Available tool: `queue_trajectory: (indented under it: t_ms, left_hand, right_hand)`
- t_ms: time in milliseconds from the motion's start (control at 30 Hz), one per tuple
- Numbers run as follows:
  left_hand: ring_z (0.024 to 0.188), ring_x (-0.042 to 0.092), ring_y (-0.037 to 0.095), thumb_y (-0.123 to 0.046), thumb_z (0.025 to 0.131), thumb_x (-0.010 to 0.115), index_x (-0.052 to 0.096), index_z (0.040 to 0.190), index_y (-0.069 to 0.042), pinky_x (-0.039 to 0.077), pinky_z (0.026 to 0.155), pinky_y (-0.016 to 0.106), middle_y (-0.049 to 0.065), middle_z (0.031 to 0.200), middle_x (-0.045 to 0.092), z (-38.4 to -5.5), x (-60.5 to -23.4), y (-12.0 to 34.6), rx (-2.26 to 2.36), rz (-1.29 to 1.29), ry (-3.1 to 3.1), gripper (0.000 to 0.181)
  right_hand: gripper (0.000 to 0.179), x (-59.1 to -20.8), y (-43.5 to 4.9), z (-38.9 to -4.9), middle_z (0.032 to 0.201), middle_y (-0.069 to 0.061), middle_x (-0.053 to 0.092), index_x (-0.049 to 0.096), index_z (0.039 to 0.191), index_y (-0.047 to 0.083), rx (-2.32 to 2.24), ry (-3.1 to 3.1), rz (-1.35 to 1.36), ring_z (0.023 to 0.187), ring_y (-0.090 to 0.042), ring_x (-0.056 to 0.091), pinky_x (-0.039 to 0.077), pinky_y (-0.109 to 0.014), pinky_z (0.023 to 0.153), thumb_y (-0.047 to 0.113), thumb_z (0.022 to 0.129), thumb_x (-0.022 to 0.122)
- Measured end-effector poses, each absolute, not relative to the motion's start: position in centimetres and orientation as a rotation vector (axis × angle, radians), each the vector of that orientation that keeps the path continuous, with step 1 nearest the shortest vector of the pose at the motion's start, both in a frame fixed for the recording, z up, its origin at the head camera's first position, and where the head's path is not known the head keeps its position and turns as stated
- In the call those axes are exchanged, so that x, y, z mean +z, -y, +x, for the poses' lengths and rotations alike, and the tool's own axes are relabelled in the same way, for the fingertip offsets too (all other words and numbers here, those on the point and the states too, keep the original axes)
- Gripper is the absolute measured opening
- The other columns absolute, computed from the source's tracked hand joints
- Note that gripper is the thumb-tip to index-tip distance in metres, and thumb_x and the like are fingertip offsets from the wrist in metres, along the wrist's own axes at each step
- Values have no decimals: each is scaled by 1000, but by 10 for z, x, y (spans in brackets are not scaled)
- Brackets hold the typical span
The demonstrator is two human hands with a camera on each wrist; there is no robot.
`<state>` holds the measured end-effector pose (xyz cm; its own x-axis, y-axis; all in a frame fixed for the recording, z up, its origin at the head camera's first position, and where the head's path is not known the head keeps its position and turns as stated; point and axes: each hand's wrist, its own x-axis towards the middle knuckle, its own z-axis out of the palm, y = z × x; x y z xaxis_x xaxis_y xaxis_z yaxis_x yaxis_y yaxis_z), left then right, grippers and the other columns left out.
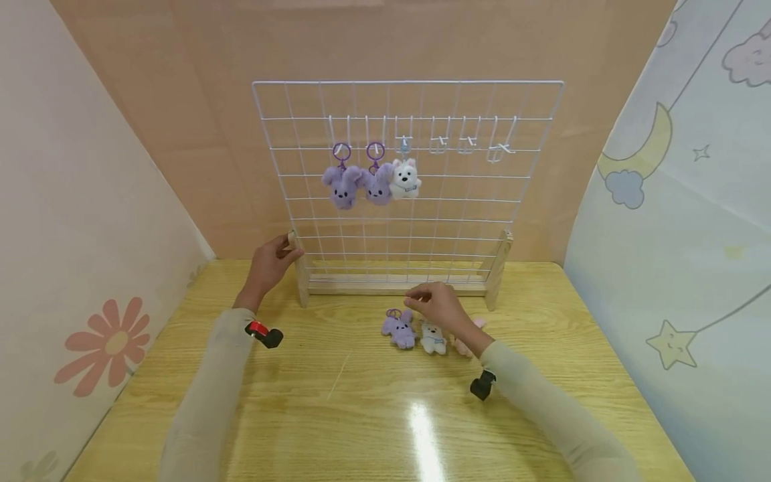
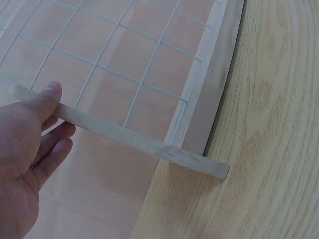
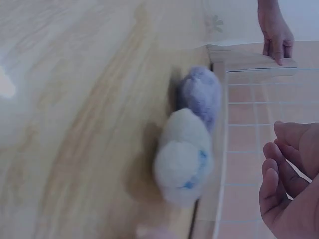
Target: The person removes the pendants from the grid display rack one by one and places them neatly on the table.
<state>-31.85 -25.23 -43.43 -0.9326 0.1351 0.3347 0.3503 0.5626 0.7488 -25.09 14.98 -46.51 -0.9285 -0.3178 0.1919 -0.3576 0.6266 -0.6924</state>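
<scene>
My left hand (image 1: 269,264) pinches the upper end of the wooden side post (image 2: 124,137) of a stand, thumb on one side and fingers on the other. The stand carries a white wire grid (image 1: 408,82). Over the table, my right hand (image 1: 442,306) hovers with fingers loosely bent and nothing between them. Below and beside it lie a purple plush keychain (image 1: 400,331), a white dog plush keychain (image 1: 433,339) and a pink plush (image 1: 462,347), partly hidden by the wrist. Two purple plush keychains (image 1: 343,187) and a white dog plush keychain (image 1: 405,179) hang from the grid.
White hooks (image 1: 466,144) without keychains line the grid's upper right. A wooden base bar (image 1: 361,288) runs along the bottom between the two posts. Patterned walls (image 1: 680,234) stand at either side of the wooden table (image 1: 301,415).
</scene>
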Motion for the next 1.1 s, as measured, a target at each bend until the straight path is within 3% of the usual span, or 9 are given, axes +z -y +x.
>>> queue_trajectory:
  t_ms: [400,700,967,1100]
  left_hand:
    - [121,63,45,-29,102,66,49,150,0,53,97,59,26,145,55,-318,-435,253,-1309,-420,2543,58]
    - [122,63,45,-30,102,66,48,151,0,54,97,58,26,145,55,-319,-435,253,-1303,-416,2551,60]
    - [120,64,44,-32,102,65,47,152,0,54,97,58,26,145,55,-319,-435,253,-1278,-416,2564,61]
    - [121,63,44,-31,103,64,46,152,0,53,98,58,26,145,55,-319,-435,253,-1286,-410,2572,61]
  right_hand:
    - [23,-407,-155,-250,93,-2,77,80,109,10,1196,2589,615,83,-18,69,52,-30,55,29,97,74]
    - [23,-362,-155,-254,91,-3,78,80,109,10,1140,2390,624,80,-16,70,58,-32,68,29,97,74]
    - [23,-324,-148,-264,95,-6,78,81,106,7,1209,2193,589,79,-15,68,51,-16,64,27,94,77]
    - [24,-309,-145,-269,96,-8,78,80,106,5,1222,2145,579,78,-16,66,48,-14,63,25,94,78]
